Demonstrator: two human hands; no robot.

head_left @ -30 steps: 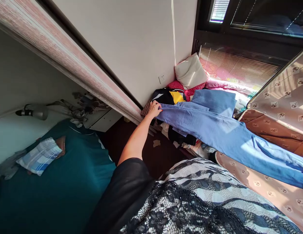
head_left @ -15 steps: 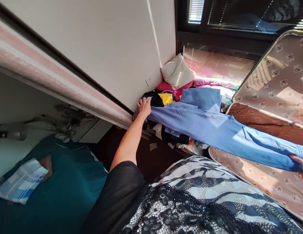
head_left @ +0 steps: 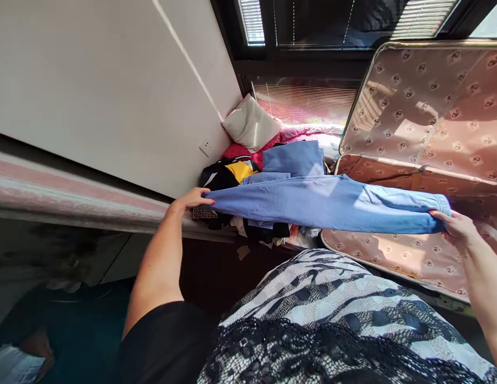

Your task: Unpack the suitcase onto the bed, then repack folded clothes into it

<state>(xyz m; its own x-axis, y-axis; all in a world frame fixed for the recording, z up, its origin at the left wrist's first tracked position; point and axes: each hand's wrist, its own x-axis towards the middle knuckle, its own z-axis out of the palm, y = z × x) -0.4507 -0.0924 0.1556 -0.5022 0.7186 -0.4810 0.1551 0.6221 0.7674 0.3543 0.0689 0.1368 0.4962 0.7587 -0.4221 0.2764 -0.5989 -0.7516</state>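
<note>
A long blue garment (head_left: 324, 203) is stretched out level between my two hands. My left hand (head_left: 191, 199) grips its left end, above a heap of mixed clothes (head_left: 228, 176) by the wall. My right hand (head_left: 452, 226) pinches the ribbed right end over the open suitcase (head_left: 392, 250), whose patterned beige lining is bare beneath the garment. The suitcase lid (head_left: 424, 106) stands upright behind. A folded blue cloth (head_left: 293, 158) lies on top of the heap, just behind the garment.
A white pillow (head_left: 248, 124) and pink bedding (head_left: 272, 141) sit under the window blinds. A white wall with a socket (head_left: 207, 145) runs along the left, with a pinkish rail (head_left: 72, 197) below it. A teal surface (head_left: 72, 330) lies at the lower left.
The view has swung right, bringing my right hand and the suitcase lid fully into sight. The blue garment has been lifted and drawn out level, now taut between both hands.
</note>
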